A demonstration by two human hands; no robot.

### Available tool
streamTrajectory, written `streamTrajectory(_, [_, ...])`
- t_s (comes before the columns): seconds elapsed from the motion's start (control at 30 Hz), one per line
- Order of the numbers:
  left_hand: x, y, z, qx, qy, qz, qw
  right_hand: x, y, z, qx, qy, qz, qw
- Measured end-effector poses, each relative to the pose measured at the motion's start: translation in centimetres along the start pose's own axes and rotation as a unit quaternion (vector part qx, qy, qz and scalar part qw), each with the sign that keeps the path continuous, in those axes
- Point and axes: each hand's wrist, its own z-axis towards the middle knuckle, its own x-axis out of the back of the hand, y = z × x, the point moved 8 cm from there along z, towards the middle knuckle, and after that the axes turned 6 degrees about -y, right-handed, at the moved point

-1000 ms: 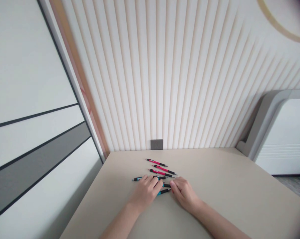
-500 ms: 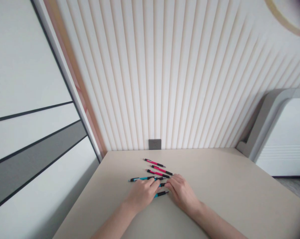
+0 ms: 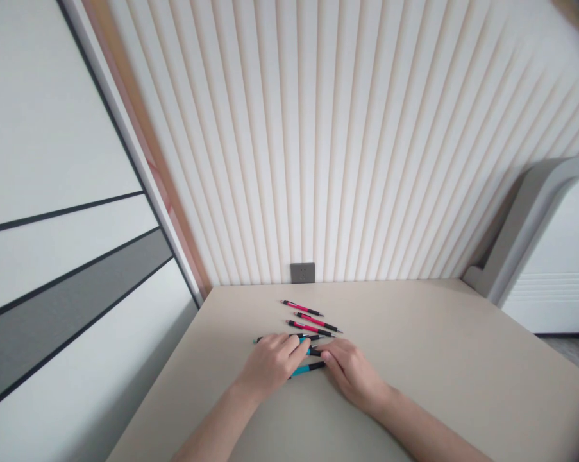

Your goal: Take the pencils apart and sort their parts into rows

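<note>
Three red-and-black pens lie side by side on the beige desk (image 3: pixel 438 359), above my hands: one (image 3: pixel 302 308), one (image 3: pixel 317 322) and one (image 3: pixel 310 328). My left hand (image 3: pixel 268 364) rests palm down across a teal-and-black pen (image 3: pixel 284 337), hiding its middle. Another teal pen (image 3: pixel 312 351) shows only in a short stretch between my hands. My right hand (image 3: pixel 351 375) lies to the right, its fingertips against the end of the lowest teal pen (image 3: pixel 307 367). Neither hand clearly grips a pen.
A grey wall socket (image 3: pixel 302 273) sits low on the ribbed cream wall (image 3: pixel 318 141) behind the desk. A white-and-grey panelled surface (image 3: pixel 63 269) runs along the left. A white, grey-framed unit (image 3: pixel 549 256) stands at the right beyond the desk.
The view has tilted slightly. The lowest teal pen now lies higher and shows more of its left part. My left hand covers more of the upper teal pen.
</note>
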Motion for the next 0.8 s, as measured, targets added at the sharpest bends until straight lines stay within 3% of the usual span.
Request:
streamTrajectory(0.17, [0.1, 0.4, 0.3, 0.007, -0.02, -0.028, 0.999, 0.5, -0.5, 0.0, 0.018, 0.012, -0.069, 0.997])
streamTrajectory(0.37, [-0.5, -0.7, -0.1, 0.03, -0.049, -0.105, 0.993, 0.1, -1.2, 0.2, 0.028, 0.03, -0.092, 0.995])
streamTrajectory(0.63, [0.2, -5.9, -1.9, 0.207, 0.003, -0.084, 0.975, 0.2, -0.4, 0.0, -0.009, -0.021, -0.117, 0.993])
streamTrajectory(0.8, [-0.1, -5.7, -2.0, 0.229, 0.011, -0.084, 0.97, -0.5, 0.5, 1.0, -0.029, -0.027, -0.141, 0.989])
